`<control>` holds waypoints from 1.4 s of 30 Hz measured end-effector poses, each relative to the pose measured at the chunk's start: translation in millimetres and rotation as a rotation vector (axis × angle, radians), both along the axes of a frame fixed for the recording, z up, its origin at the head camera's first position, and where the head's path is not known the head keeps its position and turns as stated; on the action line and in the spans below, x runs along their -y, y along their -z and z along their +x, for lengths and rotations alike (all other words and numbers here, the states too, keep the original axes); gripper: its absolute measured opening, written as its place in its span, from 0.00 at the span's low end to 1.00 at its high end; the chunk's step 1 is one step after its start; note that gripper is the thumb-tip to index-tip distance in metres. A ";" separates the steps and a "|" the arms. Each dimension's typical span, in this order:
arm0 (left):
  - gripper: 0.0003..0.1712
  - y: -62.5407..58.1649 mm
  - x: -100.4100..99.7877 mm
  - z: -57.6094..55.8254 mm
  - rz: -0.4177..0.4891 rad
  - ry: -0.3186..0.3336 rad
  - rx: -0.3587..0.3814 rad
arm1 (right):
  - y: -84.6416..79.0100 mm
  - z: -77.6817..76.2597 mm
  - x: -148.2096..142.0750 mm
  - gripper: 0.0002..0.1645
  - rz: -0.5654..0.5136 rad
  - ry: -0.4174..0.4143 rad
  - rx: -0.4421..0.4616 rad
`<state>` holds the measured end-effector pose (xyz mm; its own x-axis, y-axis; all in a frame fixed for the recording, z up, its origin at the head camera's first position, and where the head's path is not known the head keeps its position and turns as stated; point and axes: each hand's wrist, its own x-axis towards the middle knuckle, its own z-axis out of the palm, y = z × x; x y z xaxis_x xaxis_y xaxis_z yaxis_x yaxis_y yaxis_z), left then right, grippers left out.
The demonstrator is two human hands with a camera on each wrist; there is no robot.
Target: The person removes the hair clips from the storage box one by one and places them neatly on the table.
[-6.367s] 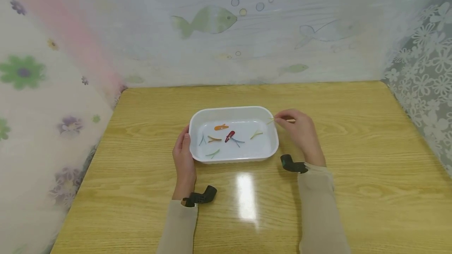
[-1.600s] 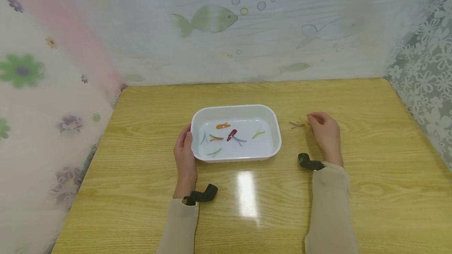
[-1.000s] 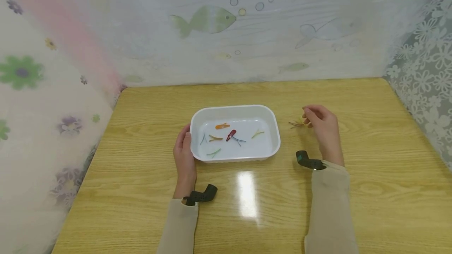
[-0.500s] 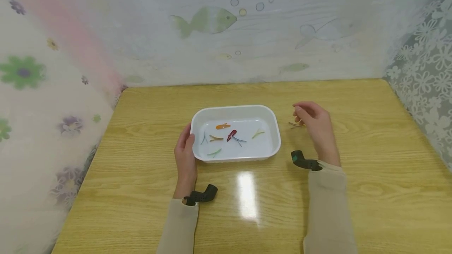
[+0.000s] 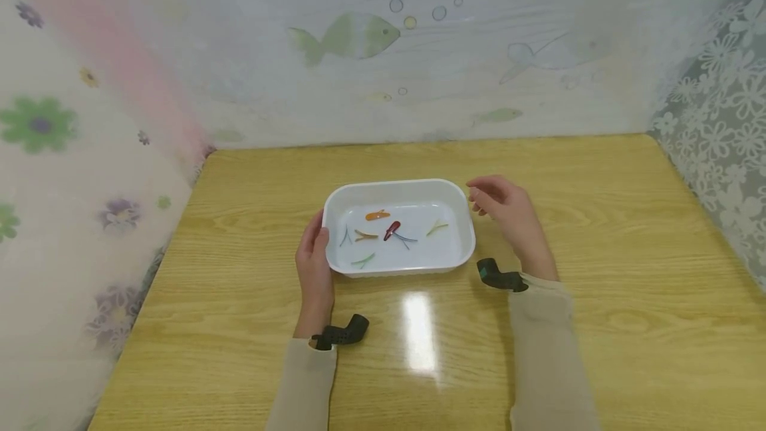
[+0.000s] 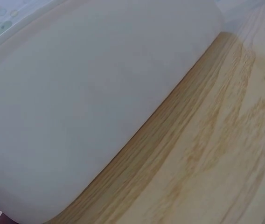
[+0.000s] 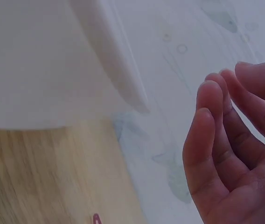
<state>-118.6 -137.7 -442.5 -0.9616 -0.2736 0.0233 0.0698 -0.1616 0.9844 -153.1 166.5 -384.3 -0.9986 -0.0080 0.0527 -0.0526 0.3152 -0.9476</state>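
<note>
A white plastic tray [image 5: 399, 270] stands on the table. Several hair clips lie spread inside it, among them an orange clip [image 5: 377, 215], a dark red clip [image 5: 391, 229], a brown clip [image 5: 366, 236], a light green clip [image 5: 363, 261] and a yellow clip [image 5: 437, 227]. My left hand [image 5: 313, 265] holds the tray's left end, thumb by the rim. Just beyond the tray's right rim hovers my right hand [image 5: 505, 215], its fingers loosely bent with nothing between them in the right wrist view.
The wooden table [image 5: 628, 285] extends around the tray and meets a patterned wall [image 5: 455, 105] at the back. In the right wrist view, the tip of a pinkish clip [image 7: 96, 218] shows on the table at the bottom edge.
My right hand earlier pinched a yellow clip at the tray's right side; clips then lay on the table further right. It has since moved left to the tray without a clip, covering that spot.
</note>
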 end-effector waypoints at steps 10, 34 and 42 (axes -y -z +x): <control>0.20 9.1 1.9 -3.0 0.015 0.006 -0.004 | -1.3 -0.6 19.6 0.18 0.158 -0.082 0.018; 0.20 7.5 3.3 -2.4 0.008 0.001 -0.014 | 7.0 2.7 72.1 0.10 0.683 -0.093 -0.078; 0.20 8.7 3.4 -3.0 0.015 0.005 -0.013 | 8.2 6.4 75.6 0.12 0.763 -0.103 -0.086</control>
<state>-121.6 -141.1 -451.2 -0.9625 -0.2694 0.0319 0.0820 -0.1768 0.9808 -146.6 90.9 -392.6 -0.9834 -0.1661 0.0728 -0.1809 0.8687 -0.4612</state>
